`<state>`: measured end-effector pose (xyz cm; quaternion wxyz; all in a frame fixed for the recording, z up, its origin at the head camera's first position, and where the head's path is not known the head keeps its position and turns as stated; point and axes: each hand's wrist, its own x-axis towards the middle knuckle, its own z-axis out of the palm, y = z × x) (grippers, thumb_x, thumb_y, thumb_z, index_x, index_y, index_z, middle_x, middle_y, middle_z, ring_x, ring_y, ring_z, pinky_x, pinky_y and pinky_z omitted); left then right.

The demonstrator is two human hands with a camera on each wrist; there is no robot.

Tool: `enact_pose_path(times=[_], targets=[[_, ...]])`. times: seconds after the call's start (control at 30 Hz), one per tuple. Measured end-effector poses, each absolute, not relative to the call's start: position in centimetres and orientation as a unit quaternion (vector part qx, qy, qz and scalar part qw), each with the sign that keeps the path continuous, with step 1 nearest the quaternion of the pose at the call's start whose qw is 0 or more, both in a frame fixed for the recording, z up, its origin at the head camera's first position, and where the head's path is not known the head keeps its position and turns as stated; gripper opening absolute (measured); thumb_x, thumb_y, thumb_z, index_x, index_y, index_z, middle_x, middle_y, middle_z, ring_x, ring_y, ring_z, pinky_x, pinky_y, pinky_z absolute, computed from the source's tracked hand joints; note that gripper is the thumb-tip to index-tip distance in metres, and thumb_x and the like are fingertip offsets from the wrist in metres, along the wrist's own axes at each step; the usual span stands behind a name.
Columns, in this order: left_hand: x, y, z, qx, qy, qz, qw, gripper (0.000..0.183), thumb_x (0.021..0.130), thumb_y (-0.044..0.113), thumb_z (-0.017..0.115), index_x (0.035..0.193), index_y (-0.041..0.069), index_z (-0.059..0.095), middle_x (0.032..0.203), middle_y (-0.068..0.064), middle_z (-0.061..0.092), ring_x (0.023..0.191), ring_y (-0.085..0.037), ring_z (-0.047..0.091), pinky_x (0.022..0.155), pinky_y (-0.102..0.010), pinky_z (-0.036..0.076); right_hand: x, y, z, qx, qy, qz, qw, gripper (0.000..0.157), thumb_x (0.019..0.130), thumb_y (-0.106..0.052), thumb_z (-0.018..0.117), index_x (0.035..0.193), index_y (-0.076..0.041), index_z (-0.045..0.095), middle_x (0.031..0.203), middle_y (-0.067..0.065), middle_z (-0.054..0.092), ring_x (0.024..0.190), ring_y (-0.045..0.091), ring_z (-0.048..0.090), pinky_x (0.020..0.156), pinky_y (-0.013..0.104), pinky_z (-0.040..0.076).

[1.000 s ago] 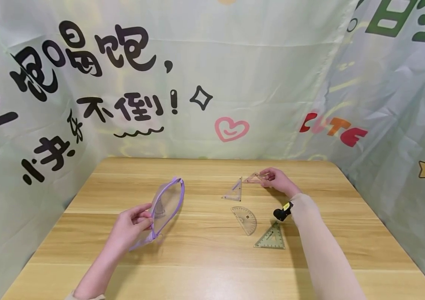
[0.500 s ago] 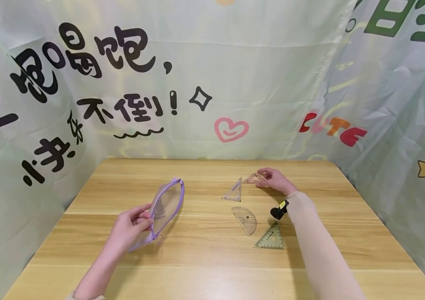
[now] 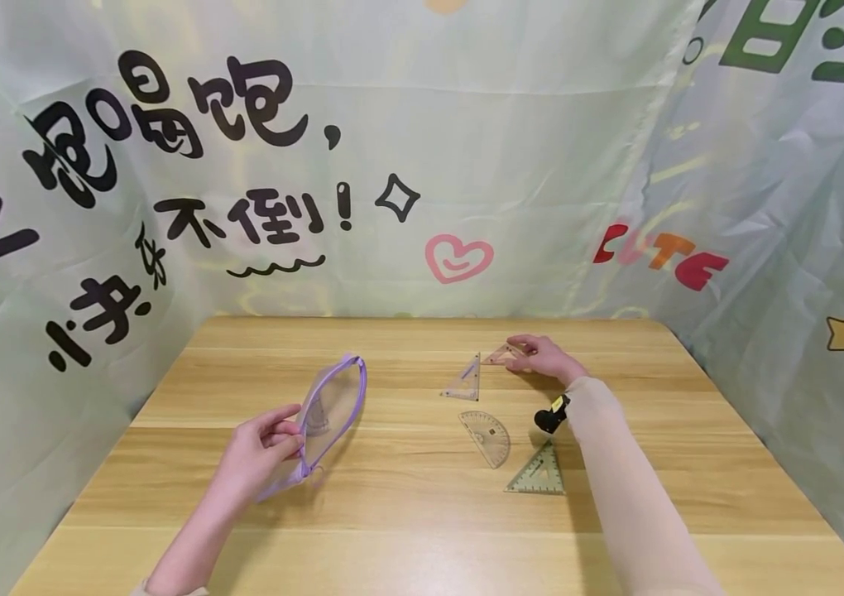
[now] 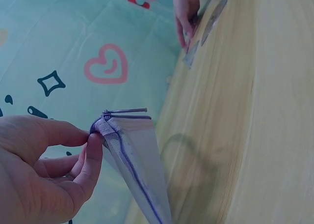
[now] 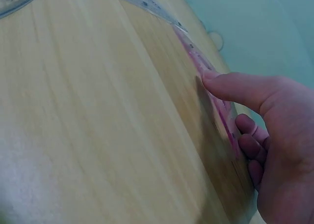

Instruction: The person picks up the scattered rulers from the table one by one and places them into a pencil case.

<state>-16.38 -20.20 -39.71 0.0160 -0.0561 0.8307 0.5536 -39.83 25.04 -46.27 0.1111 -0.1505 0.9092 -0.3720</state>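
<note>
My left hand [image 3: 261, 447] pinches the edge of a clear zip pouch [image 3: 340, 406] with purple trim, held tilted above the table at left. Close up in the left wrist view, thumb and fingertips hold the pouch's corner [image 4: 105, 128] beside the zip. A greyish triangular shape shows through its clear side. At the far right my right hand [image 3: 547, 358] grips a pink set square [image 5: 225, 118] lying on the table, thumb on one edge and curled fingers at the other. Touching or nearly touching its tip is a clear bluish set square [image 3: 459, 392].
On the wooden table [image 3: 392, 530], a clear protractor [image 3: 495, 434] lies nearer than the two set squares. A greenish set square [image 3: 534, 487] lies in front of it to the right. Behind the table hangs a printed cloth [image 3: 541, 165]. A black device [image 3: 552, 416] sits at the right wrist.
My right hand has shifted slightly to the left along the pink set square. The left hand and pouch stay in place.
</note>
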Motion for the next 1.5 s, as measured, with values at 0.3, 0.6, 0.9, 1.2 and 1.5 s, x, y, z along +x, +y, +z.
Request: enact_pose_path(times=[0.3,0.6,0.9,1.2,1.5], targets=[[-16.4,-20.3,-39.7,-0.055,0.829,0.556,0.016,0.052,0.091,-0.003,0.063,0.141,-0.007,0.047,0.107,-0.015,0.063,0.082,-0.003,0.063,0.078,-0.02,0.063,-39.9,24.6,-46.3,-0.125,0.911,-0.378,0.111,0.059,0.092,-0.022,0.068,0.143,-0.003,0.047,0.137,0.029,0.047,0.122,0.04,0.046,0.101,0.054,0.047],[-16.5,-20.3,-39.7,-0.051,0.827,0.56,0.015,0.053,0.091,-0.003,0.062,0.141,-0.009,0.045,0.107,-0.017,0.063,0.081,-0.001,0.063,0.077,-0.02,0.063,-39.7,24.6,-46.3,-0.099,0.897,-0.414,0.119,0.055,0.089,-0.018,0.071,0.137,0.0,0.051,0.133,0.027,0.047,0.12,0.037,0.045,0.1,0.048,0.046],[-16.6,-20.2,-39.6,-0.054,0.828,0.559,0.014,0.054,0.091,-0.004,0.062,0.141,-0.009,0.045,0.106,-0.016,0.064,0.081,-0.002,0.063,0.076,-0.018,0.062,-39.4,24.7,-46.6,-0.098,0.893,-0.432,0.082,0.049,0.087,-0.012,0.073,0.129,0.005,0.053,0.106,0.016,0.054,0.092,0.02,0.048,0.072,0.022,0.047],[-16.5,-20.3,-39.6,-0.056,0.827,0.56,0.014,0.054,0.09,-0.004,0.062,0.141,-0.009,0.045,0.104,-0.015,0.064,0.079,-0.001,0.062,0.076,-0.019,0.063,-38.9,24.6,-46.8,-0.106,0.897,-0.426,0.049,0.039,0.086,-0.006,0.072,0.121,0.006,0.058,0.099,0.014,0.058,0.087,0.017,0.051,0.07,0.021,0.047],[-16.6,-20.3,-39.8,-0.055,0.827,0.559,0.016,0.055,0.09,-0.005,0.062,0.141,-0.009,0.044,0.105,-0.016,0.064,0.079,-0.002,0.062,0.076,-0.021,0.063,-38.3,24.6,-46.7,-0.107,0.897,-0.426,0.048,0.034,0.088,-0.005,0.07,0.12,0.004,0.061,0.096,0.014,0.06,0.078,0.014,0.052,0.061,0.02,0.049]])
